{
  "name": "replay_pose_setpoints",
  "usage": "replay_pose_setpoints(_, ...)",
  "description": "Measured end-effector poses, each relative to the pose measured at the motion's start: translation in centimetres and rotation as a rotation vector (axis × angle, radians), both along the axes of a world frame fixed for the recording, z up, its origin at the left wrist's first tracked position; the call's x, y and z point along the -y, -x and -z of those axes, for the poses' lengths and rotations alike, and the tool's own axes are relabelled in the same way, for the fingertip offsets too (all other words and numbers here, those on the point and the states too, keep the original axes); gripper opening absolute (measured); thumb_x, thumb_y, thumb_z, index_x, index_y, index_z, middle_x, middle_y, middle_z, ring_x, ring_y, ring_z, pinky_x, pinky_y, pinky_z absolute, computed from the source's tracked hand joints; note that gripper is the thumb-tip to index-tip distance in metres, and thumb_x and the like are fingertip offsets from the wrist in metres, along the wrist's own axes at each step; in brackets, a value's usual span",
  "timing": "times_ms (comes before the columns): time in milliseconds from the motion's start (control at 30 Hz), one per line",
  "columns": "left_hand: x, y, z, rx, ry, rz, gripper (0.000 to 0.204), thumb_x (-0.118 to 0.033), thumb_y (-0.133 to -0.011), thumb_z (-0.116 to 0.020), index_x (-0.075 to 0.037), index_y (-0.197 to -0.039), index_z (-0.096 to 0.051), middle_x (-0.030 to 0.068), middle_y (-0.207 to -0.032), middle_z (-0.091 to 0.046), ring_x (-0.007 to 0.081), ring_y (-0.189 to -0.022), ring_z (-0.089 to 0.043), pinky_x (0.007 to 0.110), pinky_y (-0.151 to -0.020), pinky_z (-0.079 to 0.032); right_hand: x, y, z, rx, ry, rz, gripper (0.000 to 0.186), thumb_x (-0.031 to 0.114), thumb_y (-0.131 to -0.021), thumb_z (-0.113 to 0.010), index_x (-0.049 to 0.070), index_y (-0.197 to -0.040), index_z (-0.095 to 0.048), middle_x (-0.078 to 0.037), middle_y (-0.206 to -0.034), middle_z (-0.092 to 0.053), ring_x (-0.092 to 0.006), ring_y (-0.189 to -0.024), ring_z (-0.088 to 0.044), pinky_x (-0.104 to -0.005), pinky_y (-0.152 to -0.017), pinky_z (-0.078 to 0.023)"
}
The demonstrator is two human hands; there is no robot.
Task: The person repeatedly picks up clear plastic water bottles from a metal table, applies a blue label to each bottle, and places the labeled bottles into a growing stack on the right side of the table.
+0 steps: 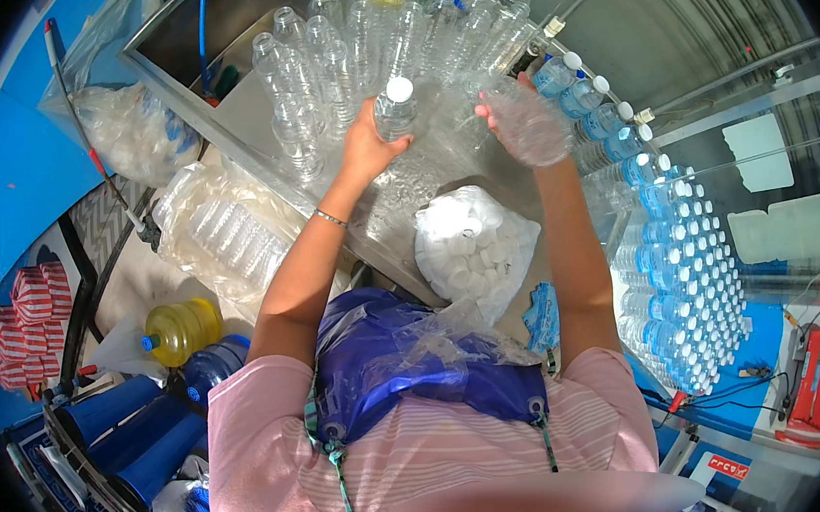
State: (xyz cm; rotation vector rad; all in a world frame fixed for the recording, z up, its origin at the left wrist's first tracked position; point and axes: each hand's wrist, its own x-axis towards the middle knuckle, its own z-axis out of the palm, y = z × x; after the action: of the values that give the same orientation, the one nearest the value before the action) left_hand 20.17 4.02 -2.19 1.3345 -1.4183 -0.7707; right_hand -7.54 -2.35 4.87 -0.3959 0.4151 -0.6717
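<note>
My left hand (370,146) is wrapped round a clear plastic bottle (395,121) with a white cap, upright over the wet metal counter. To its right, my right hand (493,118) grips another clear plastic bottle (535,130), tilted with its round base toward me and blurred; its mouth end is hard to see. Beyond both hands stand several uncapped clear bottles (333,63) in a cluster. Nearer me, a white plastic bag (477,235) full of white caps (477,268) lies open at the counter's front edge.
Rows of capped, labelled bottles (668,253) line the right side. Wrapped empty bottles (227,228) lie left of the metal counter (383,221). Large yellow (184,331) and blue water jugs (215,368) stand at lower left. Across my lap is a blue apron (380,356).
</note>
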Motion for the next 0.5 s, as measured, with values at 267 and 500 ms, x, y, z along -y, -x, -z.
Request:
replay_pose_setpoints(267, -0.2, 0.4, 1.5, 0.043, 0.065, -0.061, 0.073, -0.017, -0.062, -0.087, -0.004, -0.123, -0.048, 0.0165, -0.109, -0.066, 0.0331, -0.104, -0.064, 0.04, -0.088, -0.051, -0.9, -3.2, -2.3, -1.571, 1.066, 0.495, 0.064, 0.049, -0.082, -0.072, 0.0, -0.119, -0.054, -0.019, -0.107, -0.068, -0.0303, -0.087, -0.068, -0.0386, -0.073, -0.054)
replay_pose_setpoints(500, -0.4, 0.2, 0.8, 0.055, 0.01, -0.024, 0.068, -0.02, -0.061, -0.087, -0.001, -0.117, -0.053, 0.0185, -0.103, -0.067, 0.0348, -0.096, -0.067, 0.04, -0.082, -0.052, 0.2, -4.4, 1.4, -1.617, 1.249, 0.762, 0.073, 0.045, -0.072, -0.081, -0.005, -0.119, -0.056, -0.024, -0.099, -0.066, -0.0382, -0.093, -0.065, -0.0424, -0.08, -0.051)
